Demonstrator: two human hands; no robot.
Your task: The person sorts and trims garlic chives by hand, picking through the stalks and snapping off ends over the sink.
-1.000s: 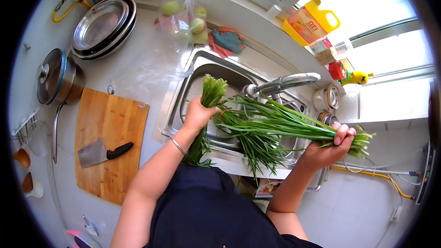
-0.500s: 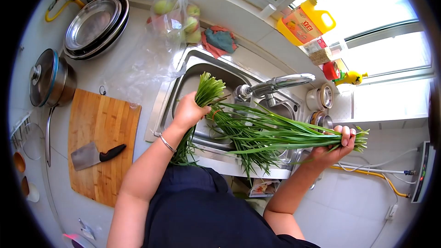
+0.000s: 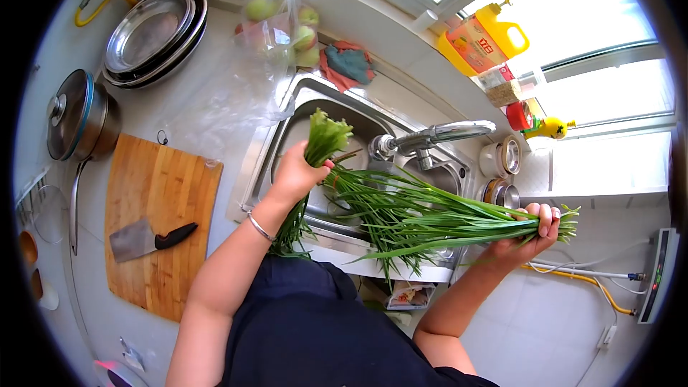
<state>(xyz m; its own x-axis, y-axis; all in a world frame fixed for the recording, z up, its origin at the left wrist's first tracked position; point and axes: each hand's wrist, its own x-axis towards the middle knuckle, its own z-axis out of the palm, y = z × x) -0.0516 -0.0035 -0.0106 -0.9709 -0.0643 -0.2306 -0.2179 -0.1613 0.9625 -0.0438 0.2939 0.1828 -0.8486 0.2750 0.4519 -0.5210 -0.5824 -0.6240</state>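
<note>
My left hand (image 3: 296,172) is closed round a bunch of garlic chives (image 3: 328,136), with the pale stem ends pointing up above the fist. Long green leaves hang below that hand, in front of the sink. To the right, my right hand (image 3: 527,235) grips a bundle of long chive leaves (image 3: 444,221), and short ends poke out past its fingers. The leaves stretch between both hands over the near side of the steel sink (image 3: 307,87). Whether they make one bunch or two, I cannot tell.
A cleaver (image 3: 134,240) lies on a wooden cutting board (image 3: 168,193) at left, near a lidded pot (image 3: 100,125). The faucet (image 3: 451,131) juts over the sink. A plastic bag of fruit (image 3: 283,29) and a cloth (image 3: 349,64) sit behind; a yellow jug (image 3: 487,36) stands on the sill.
The view has shifted slightly. Both hands keep their grip, and the right hand sits a little farther right. The stem ends above my left hand are blurred now.
</note>
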